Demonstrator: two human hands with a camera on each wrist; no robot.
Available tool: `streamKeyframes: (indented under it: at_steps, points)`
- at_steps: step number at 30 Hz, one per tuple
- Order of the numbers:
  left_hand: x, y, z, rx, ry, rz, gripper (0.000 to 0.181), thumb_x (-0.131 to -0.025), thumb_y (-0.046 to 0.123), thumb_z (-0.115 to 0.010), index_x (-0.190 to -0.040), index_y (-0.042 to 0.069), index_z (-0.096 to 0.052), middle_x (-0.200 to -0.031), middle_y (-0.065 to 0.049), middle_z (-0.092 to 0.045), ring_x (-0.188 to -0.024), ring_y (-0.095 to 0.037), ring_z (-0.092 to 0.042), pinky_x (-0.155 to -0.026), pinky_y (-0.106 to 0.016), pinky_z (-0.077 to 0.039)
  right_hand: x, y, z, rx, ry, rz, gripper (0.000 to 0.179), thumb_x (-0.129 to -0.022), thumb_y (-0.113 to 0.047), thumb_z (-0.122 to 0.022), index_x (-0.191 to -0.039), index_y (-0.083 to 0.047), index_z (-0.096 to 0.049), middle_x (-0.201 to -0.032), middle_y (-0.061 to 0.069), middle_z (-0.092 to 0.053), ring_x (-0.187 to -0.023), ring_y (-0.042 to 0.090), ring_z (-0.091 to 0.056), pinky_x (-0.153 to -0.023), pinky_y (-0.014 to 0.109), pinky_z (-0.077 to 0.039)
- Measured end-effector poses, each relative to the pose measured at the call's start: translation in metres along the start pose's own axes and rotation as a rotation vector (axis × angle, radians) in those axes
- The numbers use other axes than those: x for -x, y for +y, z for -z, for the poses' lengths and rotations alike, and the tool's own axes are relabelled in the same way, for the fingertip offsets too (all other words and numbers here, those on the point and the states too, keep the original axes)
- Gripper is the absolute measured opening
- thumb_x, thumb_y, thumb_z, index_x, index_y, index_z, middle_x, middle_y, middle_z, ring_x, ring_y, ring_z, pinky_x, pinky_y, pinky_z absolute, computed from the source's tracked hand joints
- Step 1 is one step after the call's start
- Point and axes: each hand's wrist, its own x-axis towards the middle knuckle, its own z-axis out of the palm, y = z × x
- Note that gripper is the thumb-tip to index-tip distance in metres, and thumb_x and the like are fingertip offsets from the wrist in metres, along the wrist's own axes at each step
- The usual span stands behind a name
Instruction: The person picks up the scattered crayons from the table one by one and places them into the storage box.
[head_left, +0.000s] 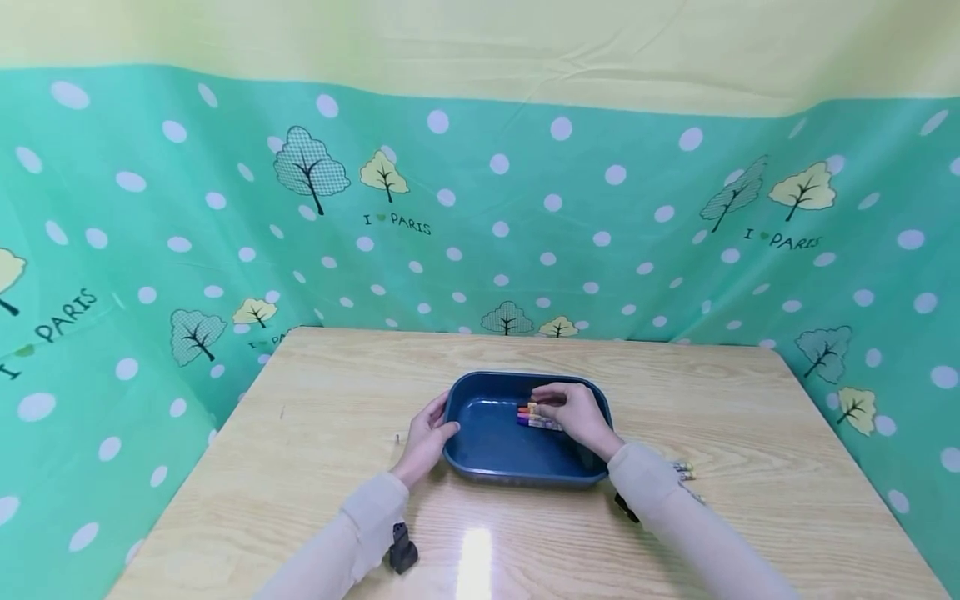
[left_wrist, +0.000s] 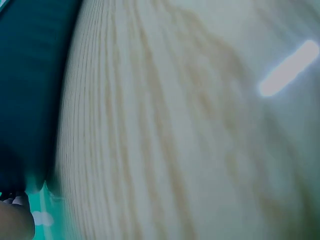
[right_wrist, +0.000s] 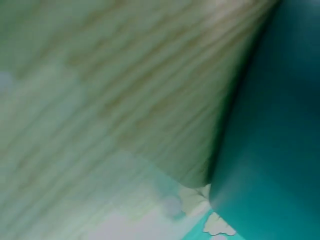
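Note:
A dark blue oblong basin rests on the wooden table in the head view. My left hand grips its left rim, the thumb over the edge and the fingers along the outer wall. Inside the basin, several crayons with orange and purple ends lie side by side. Reaching over the right rim, my right hand pinches a yellowish crayon at the top of this row; its fingers partly cover the crayons. Both wrist views mostly show the basin's outer wall and the tabletop.
More crayons lie on the table to the right of the basin, partly behind my right sleeve. A tiny bit lies left of my left hand. Green dotted cloth hangs behind the wooden table and along its sides.

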Motion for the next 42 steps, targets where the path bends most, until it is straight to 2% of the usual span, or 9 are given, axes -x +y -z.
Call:
streamKeyframes:
  at_steps: [6, 14, 17, 22, 30, 33, 37, 40, 42]
  points:
    - [0.003, -0.002, 0.001, -0.022, 0.015, 0.007, 0.059, -0.082, -0.006, -0.051, -0.138, 0.001, -0.036, -0.142, -0.023, -0.035, -0.131, -0.034, -0.035, -0.106, -0.041, -0.035, 0.017, -0.009, 0.011, -0.022, -0.041, 0.027, 0.025, -0.081, -0.012, -0.067, -0.105, -0.007, -0.068, -0.102, 0.006, -0.069, -0.088, 0.015, -0.066, -0.072, 0.026, -0.057]
    - [0.001, 0.0, 0.0, -0.024, 0.01, -0.005, 0.059, -0.082, -0.006, -0.05, -0.139, -0.001, -0.035, -0.142, -0.024, -0.035, -0.131, -0.035, -0.034, -0.107, -0.041, -0.033, 0.041, -0.008, 0.051, 0.001, -0.062, 0.051, 0.028, -0.083, -0.013, -0.065, -0.111, -0.006, -0.066, -0.109, 0.009, -0.067, -0.096, 0.02, -0.065, -0.077, 0.027, -0.057]
    - [0.002, 0.001, 0.0, -0.027, 0.013, 0.003, 0.059, -0.082, -0.006, -0.051, -0.139, -0.001, -0.034, -0.143, -0.024, -0.034, -0.131, -0.035, -0.034, -0.107, -0.042, -0.033, 0.05, 0.001, 0.066, 0.008, -0.07, 0.041, 0.032, -0.084, -0.016, -0.065, -0.114, -0.005, -0.064, -0.112, 0.012, -0.066, -0.099, 0.021, -0.064, -0.079, 0.026, -0.056]
    - [0.002, 0.003, -0.001, -0.036, -0.001, -0.006, 0.06, -0.082, -0.005, -0.051, -0.139, -0.002, -0.033, -0.143, -0.026, -0.033, -0.131, -0.037, -0.033, -0.106, -0.043, -0.034, 0.06, 0.022, 0.087, 0.0, -0.035, 0.015, 0.035, -0.085, -0.023, -0.064, -0.114, -0.004, -0.063, -0.112, 0.013, -0.065, -0.099, 0.021, -0.064, -0.079, 0.023, -0.056]
    - [0.002, 0.001, 0.001, -0.033, 0.007, -0.002, 0.059, -0.082, -0.006, -0.05, -0.139, -0.001, -0.035, -0.143, -0.025, -0.034, -0.131, -0.036, -0.034, -0.107, -0.043, -0.034, 0.07, 0.048, 0.115, 0.07, 0.01, 0.011, 0.038, -0.085, -0.027, -0.063, -0.114, -0.002, -0.063, -0.11, 0.014, -0.066, -0.091, 0.003, -0.064, -0.077, 0.018, -0.055]
    - [0.003, -0.001, 0.001, -0.023, 0.005, -0.042, 0.058, -0.081, -0.003, -0.052, -0.137, 0.0, -0.038, -0.141, -0.026, -0.036, -0.13, -0.038, -0.035, -0.106, -0.044, -0.035, 0.075, 0.058, 0.122, 0.068, -0.008, 0.003, 0.038, -0.085, -0.026, -0.064, -0.113, -0.001, -0.063, -0.11, 0.016, -0.066, -0.09, 0.001, -0.064, -0.076, 0.016, -0.054]
    - [0.005, -0.002, 0.001, -0.016, -0.001, -0.11, 0.056, -0.081, -0.001, -0.053, -0.136, 0.0, -0.04, -0.138, -0.027, -0.039, -0.128, -0.037, -0.039, -0.104, -0.041, -0.038, 0.08, 0.073, 0.127, 0.066, -0.052, -0.037, 0.041, -0.085, -0.025, -0.063, -0.116, 0.001, -0.061, -0.114, 0.017, -0.064, -0.093, 0.005, -0.064, -0.078, 0.018, -0.054]
    - [0.004, -0.002, 0.001, -0.009, 0.008, -0.074, 0.058, -0.081, -0.002, -0.053, -0.137, 0.001, -0.039, -0.14, -0.025, -0.038, -0.129, -0.035, -0.038, -0.105, -0.041, -0.037, 0.082, 0.082, 0.13, 0.068, -0.08, -0.065, 0.042, -0.085, -0.024, -0.063, -0.119, 0.001, -0.059, -0.116, 0.017, -0.063, -0.096, 0.01, -0.064, -0.08, 0.019, -0.054]
    - [0.002, -0.001, 0.001, -0.01, 0.014, -0.025, 0.059, -0.081, -0.004, -0.052, -0.137, 0.0, -0.038, -0.141, -0.025, -0.036, -0.13, -0.036, -0.035, -0.107, -0.043, -0.034, 0.083, 0.088, 0.132, 0.074, -0.091, -0.082, 0.042, -0.085, -0.024, -0.063, -0.119, 0.001, -0.059, -0.116, 0.016, -0.063, -0.098, 0.013, -0.064, -0.08, 0.019, -0.054]
